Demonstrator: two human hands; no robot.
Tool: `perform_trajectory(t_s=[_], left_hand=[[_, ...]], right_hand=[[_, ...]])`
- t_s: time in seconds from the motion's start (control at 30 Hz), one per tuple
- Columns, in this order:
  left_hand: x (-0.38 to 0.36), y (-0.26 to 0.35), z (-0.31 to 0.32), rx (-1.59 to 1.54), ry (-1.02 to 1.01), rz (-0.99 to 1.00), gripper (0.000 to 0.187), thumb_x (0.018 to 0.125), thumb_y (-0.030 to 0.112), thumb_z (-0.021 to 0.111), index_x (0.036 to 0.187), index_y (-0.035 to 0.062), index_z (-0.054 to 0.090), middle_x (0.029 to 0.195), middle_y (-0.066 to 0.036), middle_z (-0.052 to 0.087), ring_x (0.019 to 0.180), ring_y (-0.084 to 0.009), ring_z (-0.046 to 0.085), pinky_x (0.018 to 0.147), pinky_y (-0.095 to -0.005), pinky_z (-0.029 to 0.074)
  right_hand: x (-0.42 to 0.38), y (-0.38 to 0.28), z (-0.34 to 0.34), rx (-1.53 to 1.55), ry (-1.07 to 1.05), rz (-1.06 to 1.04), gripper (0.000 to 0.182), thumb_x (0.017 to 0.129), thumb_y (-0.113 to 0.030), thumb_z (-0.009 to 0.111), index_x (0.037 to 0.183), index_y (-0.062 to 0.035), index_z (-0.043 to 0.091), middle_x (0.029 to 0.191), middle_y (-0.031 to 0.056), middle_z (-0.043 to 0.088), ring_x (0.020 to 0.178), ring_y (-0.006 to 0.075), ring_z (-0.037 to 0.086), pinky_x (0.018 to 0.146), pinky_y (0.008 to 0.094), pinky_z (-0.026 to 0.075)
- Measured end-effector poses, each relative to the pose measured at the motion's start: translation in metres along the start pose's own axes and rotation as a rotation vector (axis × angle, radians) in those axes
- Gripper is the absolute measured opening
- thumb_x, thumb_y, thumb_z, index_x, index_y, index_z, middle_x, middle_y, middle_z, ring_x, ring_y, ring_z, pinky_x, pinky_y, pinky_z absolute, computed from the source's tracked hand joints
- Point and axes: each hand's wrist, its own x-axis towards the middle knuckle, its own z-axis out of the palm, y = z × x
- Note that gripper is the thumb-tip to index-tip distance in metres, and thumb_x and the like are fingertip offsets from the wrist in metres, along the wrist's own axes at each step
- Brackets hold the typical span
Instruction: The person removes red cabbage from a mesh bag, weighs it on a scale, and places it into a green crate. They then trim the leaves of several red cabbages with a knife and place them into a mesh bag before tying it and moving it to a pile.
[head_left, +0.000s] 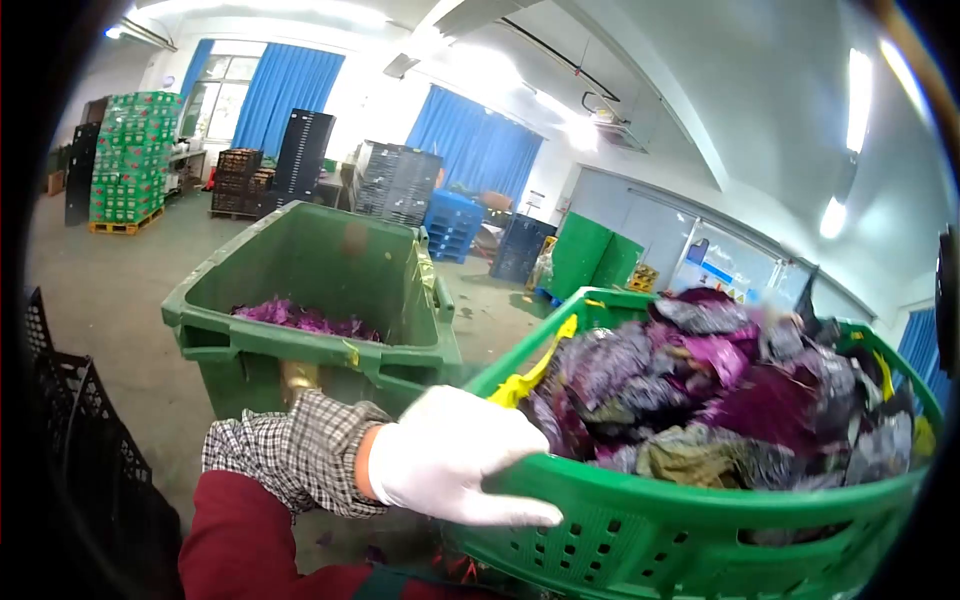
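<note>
My left hand [455, 455], in a white glove with a checked sleeve cover, grips the near left rim of a green basket [640, 515]. The thumb lies outside along the wall, and the other fingers go over the rim. Purple and grey-green leaves [720, 385] are heaped in the basket, which tilts a little. My right hand cannot be seen. To the left of the basket stands a large green bin [270, 345], open at the top, with purple leaf scraps [310, 320] inside.
Black crates [95, 440] stand at the near left. Farther back are green boxes on a pallet [135, 160], stacked dark crates [395, 185], blue pallets [455, 225] and green panels [595, 250]. Grey floor [130, 300] shows left of the bin.
</note>
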Motion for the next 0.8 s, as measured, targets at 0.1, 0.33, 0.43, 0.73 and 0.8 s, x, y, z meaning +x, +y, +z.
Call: perform_trajectory(t_s=[0.1,0.33,0.43,0.73,0.8], left_hand=[[-0.017,-0.045,-0.048,0.048,0.121,-0.122,0.035,0.068,0.035,0.081,0.073,0.0057,0.063,0.059,-0.006,0.056,0.05,-0.0219,0.056,0.047,-0.0293,0.044],[-0.096,-0.156,-0.091,-0.028,0.468,-0.346,0.032,0.073,0.024,0.079,0.085,-0.0021,0.065,0.075,-0.01,0.066,0.066,-0.0133,0.062,0.06,-0.0254,0.048],[-0.131,-0.207,-0.086,-0.191,0.668,-0.466,0.025,0.079,0.021,0.074,0.089,-0.0011,0.066,0.077,-0.006,0.067,0.069,-0.0102,0.061,0.062,-0.0239,0.048],[-0.195,-0.329,-0.06,-0.966,1.315,-0.659,0.029,0.091,0.026,0.061,0.097,-0.0026,0.064,0.087,-0.003,0.064,0.074,-0.0081,0.056,0.067,-0.0238,0.046],[-0.19,-0.336,-0.066,-1.161,1.392,-0.618,0.034,0.093,0.03,0.057,0.105,-0.0023,0.062,0.094,-0.005,0.065,0.08,-0.0111,0.059,0.07,-0.0256,0.048]], right_hand=[[0.048,-0.031,0.067,0.047,-0.054,-0.081,0.051,0.093,-0.031,0.049,0.135,-0.0057,0.035,0.129,0.0107,0.041,0.11,0.0181,0.046,0.091,0.0314,0.038],[0.174,-0.095,0.182,0.196,-0.252,-0.32,0.055,0.094,-0.033,0.049,0.138,-0.0061,0.032,0.135,0.0108,0.038,0.115,0.0187,0.045,0.095,0.0316,0.037],[0.216,-0.13,0.224,0.266,-0.3,-0.442,0.057,0.094,-0.034,0.049,0.14,-0.0062,0.031,0.137,0.0109,0.037,0.117,0.0189,0.044,0.097,0.0317,0.037],[0.247,-0.247,0.381,0.228,-0.464,-0.765,0.062,0.095,-0.037,0.049,0.145,-0.0067,0.026,0.145,0.011,0.034,0.125,0.0195,0.042,0.103,0.032,0.036],[0.22,-0.261,0.425,0.04,-0.522,-0.844,0.061,0.095,-0.033,0.05,0.144,-0.0055,0.027,0.141,0.0105,0.039,0.122,0.0179,0.045,0.103,0.0321,0.038]])
